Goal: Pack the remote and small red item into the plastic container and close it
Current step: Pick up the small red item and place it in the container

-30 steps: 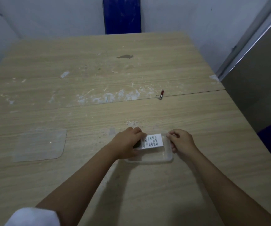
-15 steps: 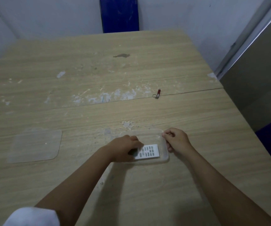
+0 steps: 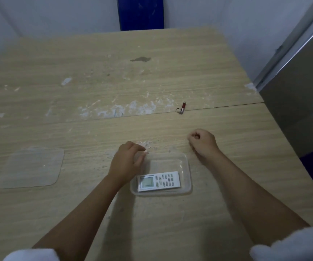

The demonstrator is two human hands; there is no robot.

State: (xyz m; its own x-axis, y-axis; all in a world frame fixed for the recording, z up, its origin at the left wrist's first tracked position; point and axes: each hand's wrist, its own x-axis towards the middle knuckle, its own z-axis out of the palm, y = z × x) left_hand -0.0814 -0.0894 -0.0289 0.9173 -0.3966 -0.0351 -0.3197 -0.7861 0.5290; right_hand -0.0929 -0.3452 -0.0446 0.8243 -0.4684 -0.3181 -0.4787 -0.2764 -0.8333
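A white remote [image 3: 159, 181] lies flat inside the clear plastic container [image 3: 186, 164] at the table's near middle. My left hand [image 3: 127, 161] hovers at the container's left rim, fingers loosely spread, holding nothing. My right hand [image 3: 203, 140] is above the table beyond the container's right corner, fingers curled in with nothing in them. The small red item [image 3: 182, 107], with a key ring on it, lies farther back on the seam between the two table halves. The clear lid [image 3: 31, 167] rests flat at the left.
The wooden table [image 3: 151, 81] has white scuffs and a dark stain. A blue chair back [image 3: 140, 13] stands past the far edge. A grey panel [image 3: 299, 95] borders the right side.
Both hands let go: the left released the remote, now lying in the container, and the right left the container's rim and moved back toward the red item.
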